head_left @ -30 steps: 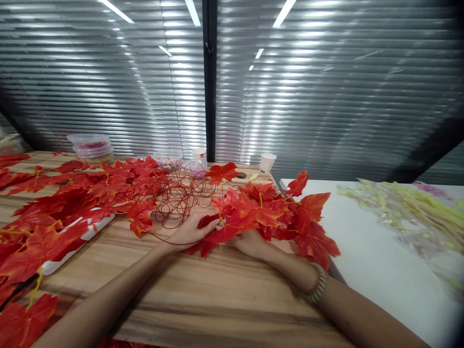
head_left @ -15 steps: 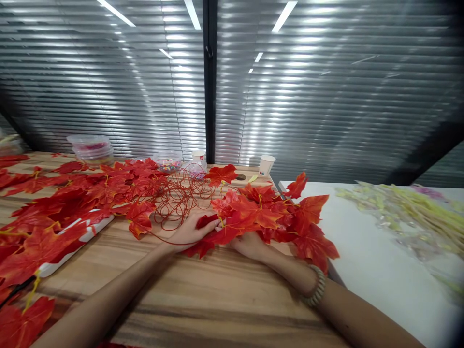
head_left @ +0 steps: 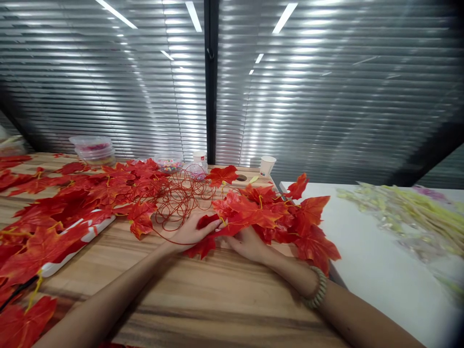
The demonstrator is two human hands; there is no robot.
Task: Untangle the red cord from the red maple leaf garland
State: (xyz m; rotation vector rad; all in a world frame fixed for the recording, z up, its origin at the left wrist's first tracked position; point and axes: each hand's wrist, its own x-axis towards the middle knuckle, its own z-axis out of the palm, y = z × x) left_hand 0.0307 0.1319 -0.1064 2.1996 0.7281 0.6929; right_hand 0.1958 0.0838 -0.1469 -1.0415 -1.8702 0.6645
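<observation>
The left hand [head_left: 190, 232] lies low on the desk [head_left: 203, 295], fingers long and close together, their tips pinching the stem end of a red leaf [head_left: 206, 244]. The right hand [head_left: 248, 244] meets it from three o'clock. Its fingertips go under the leaf pile [head_left: 275, 217], so I cannot tell whether they grip anything. A beaded bracelet [head_left: 317, 290] sits on that wrist.

A second ago the right hand was mostly buried under the leaves. Now its back shows bare and it has slid a little toward the left hand, while the left hand has hardly moved. To my eye the work is fine fingering at one leaf's stem, not shifting the heap.

The held leaf is between the two hands, touching both. A loose coil of red wire [head_left: 177, 198] lies at eleven o'clock of the left hand, with one strand running to its wrist. Farther off, a paper cup [head_left: 267, 165] stands at one o'clock, and stacked plastic tubs [head_left: 94, 149] at ten o'clock.
</observation>
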